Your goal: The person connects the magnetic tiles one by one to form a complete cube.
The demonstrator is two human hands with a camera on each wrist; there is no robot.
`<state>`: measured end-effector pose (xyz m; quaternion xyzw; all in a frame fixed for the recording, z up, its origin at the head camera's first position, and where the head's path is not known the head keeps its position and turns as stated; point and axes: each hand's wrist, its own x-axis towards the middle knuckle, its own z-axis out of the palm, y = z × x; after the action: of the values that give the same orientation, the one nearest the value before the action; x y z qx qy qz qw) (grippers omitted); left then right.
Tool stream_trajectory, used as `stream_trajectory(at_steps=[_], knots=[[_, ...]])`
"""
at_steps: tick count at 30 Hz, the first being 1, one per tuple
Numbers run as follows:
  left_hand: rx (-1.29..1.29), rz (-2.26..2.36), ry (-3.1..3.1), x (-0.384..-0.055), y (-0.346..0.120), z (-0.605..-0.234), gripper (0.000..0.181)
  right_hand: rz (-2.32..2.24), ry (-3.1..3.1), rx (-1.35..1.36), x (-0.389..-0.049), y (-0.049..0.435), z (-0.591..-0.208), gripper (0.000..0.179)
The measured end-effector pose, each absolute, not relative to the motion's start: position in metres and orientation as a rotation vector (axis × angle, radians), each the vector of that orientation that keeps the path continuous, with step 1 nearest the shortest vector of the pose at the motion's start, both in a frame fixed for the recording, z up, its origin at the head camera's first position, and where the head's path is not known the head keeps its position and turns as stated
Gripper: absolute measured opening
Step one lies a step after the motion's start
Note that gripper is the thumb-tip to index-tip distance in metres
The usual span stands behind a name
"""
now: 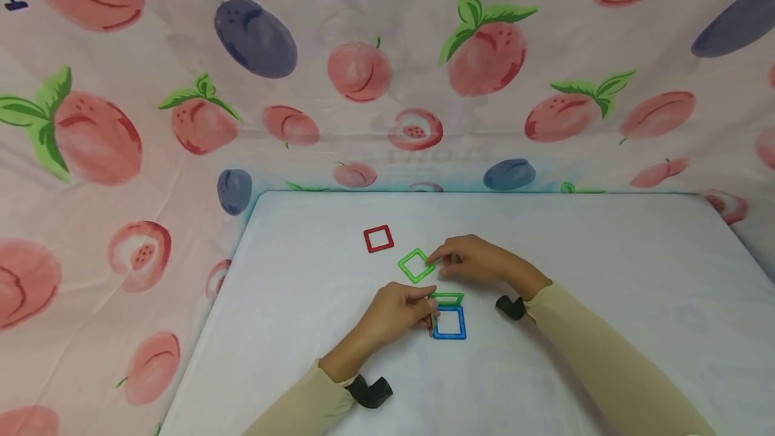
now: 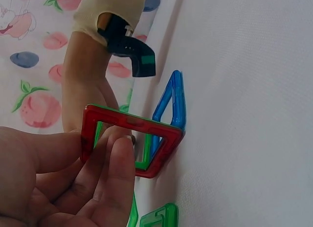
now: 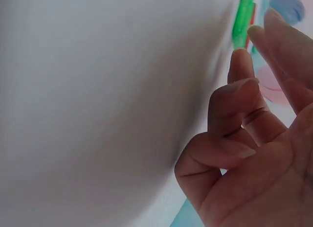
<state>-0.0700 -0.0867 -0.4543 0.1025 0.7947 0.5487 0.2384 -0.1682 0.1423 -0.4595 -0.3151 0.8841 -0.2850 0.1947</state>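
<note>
My left hand (image 1: 396,308) pinches a red square magnetic tile (image 2: 134,122), which stands upright and shows edge-on in the head view. Joined around it are a blue square tile (image 1: 449,338) and a green square tile (image 1: 447,295) that leans up at the blue one's far side. Just beyond, my right hand (image 1: 472,259) has its fingertips at the right corner of a loose green square tile (image 1: 407,272). Its other fingers are loosely bent, as the right wrist view shows. That loose green tile (image 3: 243,22) appears nearly edge-on there.
Another red square tile (image 1: 378,249) lies on the white table (image 1: 290,274), up and left of the loose green one. A fruit-printed cloth (image 1: 363,133) hangs behind the table and along its left. Each wrist wears a black camera mount (image 1: 371,392).
</note>
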Motion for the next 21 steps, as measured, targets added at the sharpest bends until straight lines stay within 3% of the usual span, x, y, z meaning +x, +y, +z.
stream_trajectory(at_steps=[9,21], knots=[[0.309,1.495,2.171,-0.071,-0.084,-0.454,0.04,-0.627,2.514,-0.785,-0.178,0.133,-0.459,0.015],[0.284,1.459,2.256,-0.073,-0.084,-0.447,0.038,-0.342,2.65,-0.576,-0.155,0.163,-0.446,0.025]])
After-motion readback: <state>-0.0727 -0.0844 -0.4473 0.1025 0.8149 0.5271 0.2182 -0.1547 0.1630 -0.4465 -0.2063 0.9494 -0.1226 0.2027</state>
